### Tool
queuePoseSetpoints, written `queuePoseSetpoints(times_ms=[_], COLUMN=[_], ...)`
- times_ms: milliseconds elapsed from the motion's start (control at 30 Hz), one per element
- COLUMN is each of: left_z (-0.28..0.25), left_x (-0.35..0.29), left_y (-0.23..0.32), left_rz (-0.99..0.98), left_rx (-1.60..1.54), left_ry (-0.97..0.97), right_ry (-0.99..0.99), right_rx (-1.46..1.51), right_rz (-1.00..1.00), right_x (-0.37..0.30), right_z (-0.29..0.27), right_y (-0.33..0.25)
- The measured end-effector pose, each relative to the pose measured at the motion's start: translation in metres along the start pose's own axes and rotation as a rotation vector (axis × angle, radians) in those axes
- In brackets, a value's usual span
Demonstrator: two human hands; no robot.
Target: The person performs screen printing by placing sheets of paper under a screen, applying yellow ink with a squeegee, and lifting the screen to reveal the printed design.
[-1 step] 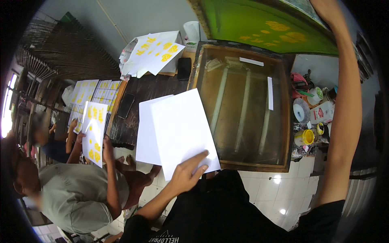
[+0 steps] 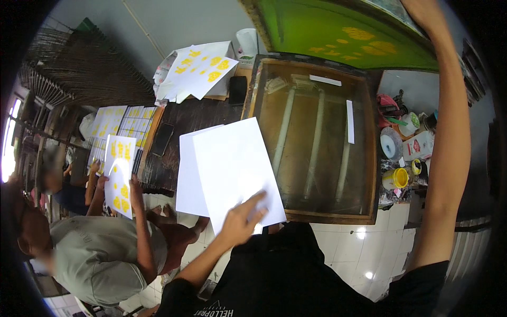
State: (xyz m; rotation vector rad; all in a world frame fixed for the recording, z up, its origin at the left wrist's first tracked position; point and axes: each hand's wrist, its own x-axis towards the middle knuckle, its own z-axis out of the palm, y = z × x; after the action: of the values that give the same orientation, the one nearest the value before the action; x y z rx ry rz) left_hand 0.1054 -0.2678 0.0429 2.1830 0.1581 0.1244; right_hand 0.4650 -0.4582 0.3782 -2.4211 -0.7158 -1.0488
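My left hand [image 2: 240, 219] lies on a blank white sheet of paper [image 2: 232, 158], fingers apart and slightly blurred. Under this sheet, to its left, more white paper [image 2: 189, 169] shows. The sheets overlap the left edge of a wood-framed glass-topped printing table [image 2: 330, 158], with pale tubes visible beneath the glass. At the upper right, my right hand [image 2: 424, 15] grips the edge of a tilted-up printing screen [image 2: 306, 37]. Its green surface carries yellow flower-like shapes. The fingertips of that hand are partly cut off by the picture's rim.
Two white strips lie on the glass, one at the top [image 2: 326, 80], one at the right [image 2: 349, 121]. Yellow-printed sheets [image 2: 185, 79] and two dark phones [image 2: 237, 91] sit on the dark table. Ink tubs [image 2: 396, 178] stand right. At left a co-worker [image 2: 100, 253] holds a printed sheet [image 2: 119, 174].
My left hand's fingers have drawn back slightly to the left across the white sheet and blurred. The right hand still holds the raised screen.
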Motion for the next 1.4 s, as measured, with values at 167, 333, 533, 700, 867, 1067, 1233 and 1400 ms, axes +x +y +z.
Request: queuePoseSetpoints(times_ms=[167,333,533,700,867,1067,1233,1400], left_z=[-0.010,0.045,0.149,0.174,0.180,0.178,0.121,0.024], left_x=[0.113,0.213,0.342,0.388,0.406,0.411,0.368,0.229], left_y=[-0.063,-0.048,0.024,0.044,0.050,0.063,0.106,0.123], left_rz=[-0.042,0.009,0.155,0.098,0.070,0.060,0.266,0.396], left_rx=[0.585,0.695,0.689,0.766,0.804,0.750,0.059,-0.728], left_ry=[0.062,-0.200,-0.319,-0.343,-0.354,-0.322,-0.085,0.084], right_ry=[-0.022,-0.078,-0.071,-0.129,-0.049,-0.044,-0.167,-0.384], right_rx=[0.038,0.100,0.086,0.130,0.003,0.084,0.144,0.268], right_rz=[-0.035,-0.073,-0.142,-0.204,-0.381,-0.254,-0.101,0.221], right_x=[0.001,0.006,0.028,0.043,0.062,0.052,0.019,-0.050], right_z=[-0.002,-0.003,0.003,0.004,0.022,0.014,-0.007,-0.024], right_y=[-0.001,0.011,0.033,0.047,0.045,0.045,0.028,-0.002])
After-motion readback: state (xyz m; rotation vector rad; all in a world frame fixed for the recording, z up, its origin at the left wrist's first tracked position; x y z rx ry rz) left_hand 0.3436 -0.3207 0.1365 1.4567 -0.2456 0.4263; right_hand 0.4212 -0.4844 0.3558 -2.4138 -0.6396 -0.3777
